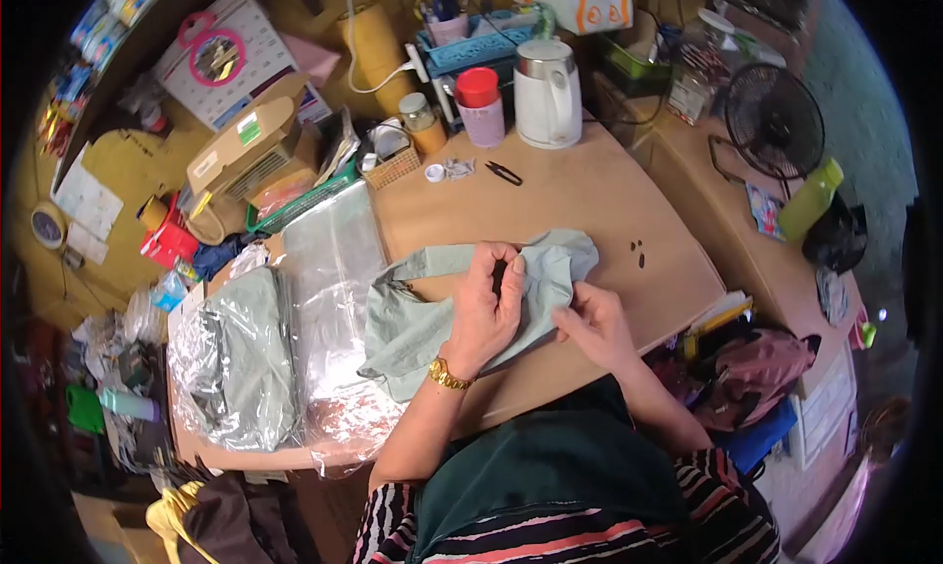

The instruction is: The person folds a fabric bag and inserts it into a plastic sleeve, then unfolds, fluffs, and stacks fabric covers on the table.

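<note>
Wearing a dark green apron over striped sleeves, the person is extending both forearms over a brown table. A gold-coloured watch is circling the left wrist, and just beyond it the left hand is clutching a grey-green cloth with bent fingers. The right hand is resting its curled thumb and fingers at the cloth's right-hand edge; one cannot tell whether they are pinching it. The cloth is lying rumpled on the table beneath and around the left hand, spreading out to that hand's left and reaching past the fingertips of both hands. To the left of the left hand, just beside the cloth, clear plastic sheets are lying flat and shining, and farther left a similar grey-green piece in clear plastic is resting next to them. Beyond the right hand and to its right, a few small dark bits are dotting the tabletop. Farther ahead of the left hand, black snips are lying on the table, and behind them a pink cup with a red lid and a white kettle are standing upright. Well apart from the right hand, far ahead and to its right, a black fan is standing on another surface.
</note>
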Demonstrator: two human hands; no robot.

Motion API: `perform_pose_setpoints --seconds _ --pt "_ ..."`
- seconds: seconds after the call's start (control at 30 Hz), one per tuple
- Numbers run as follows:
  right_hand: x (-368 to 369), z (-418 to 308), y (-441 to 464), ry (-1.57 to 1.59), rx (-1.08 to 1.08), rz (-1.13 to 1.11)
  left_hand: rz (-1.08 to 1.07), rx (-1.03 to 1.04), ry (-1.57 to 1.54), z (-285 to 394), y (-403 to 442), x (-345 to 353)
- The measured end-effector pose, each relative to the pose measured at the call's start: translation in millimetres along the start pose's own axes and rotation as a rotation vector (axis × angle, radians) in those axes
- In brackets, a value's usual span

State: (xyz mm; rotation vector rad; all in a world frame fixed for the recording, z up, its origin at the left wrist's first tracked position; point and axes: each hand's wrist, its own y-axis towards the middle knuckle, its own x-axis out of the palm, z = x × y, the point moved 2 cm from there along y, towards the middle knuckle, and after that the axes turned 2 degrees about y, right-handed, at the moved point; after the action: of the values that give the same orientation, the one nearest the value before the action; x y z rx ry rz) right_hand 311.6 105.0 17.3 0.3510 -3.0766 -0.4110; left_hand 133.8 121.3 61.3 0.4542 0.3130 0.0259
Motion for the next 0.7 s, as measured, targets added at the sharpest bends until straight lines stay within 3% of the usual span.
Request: perform_pose_setpoints --seconds 0.07,0.13,0.27,0.53,0.7 --pt "4.5 -17.5 4.1 0.209 0.123 -0.022 -0.088 -0.054 -0.015 3.9 2.9 3.7" --pt "-0.8 -27.2 6.2 0.229 0.053 0.021 0.055 0.050 -0.299 10.1 14.1 4.3" --pt "-5.2 -35.1 3.7 0.319 0.028 -0.052 -0.069 -0.152 -0.651 18.1 21.9 -4.1" --pt "-11.3 -33.2 1.8 0.252 0.019 -0.090 -0.069 -0.172 -0.727 18.9 19.9 -11.0" --pt "-7.9 -38.8 4.3 0.319 -0.038 -0.029 -0.132 -0.092 -0.599 25.6 14.5 -7.9"
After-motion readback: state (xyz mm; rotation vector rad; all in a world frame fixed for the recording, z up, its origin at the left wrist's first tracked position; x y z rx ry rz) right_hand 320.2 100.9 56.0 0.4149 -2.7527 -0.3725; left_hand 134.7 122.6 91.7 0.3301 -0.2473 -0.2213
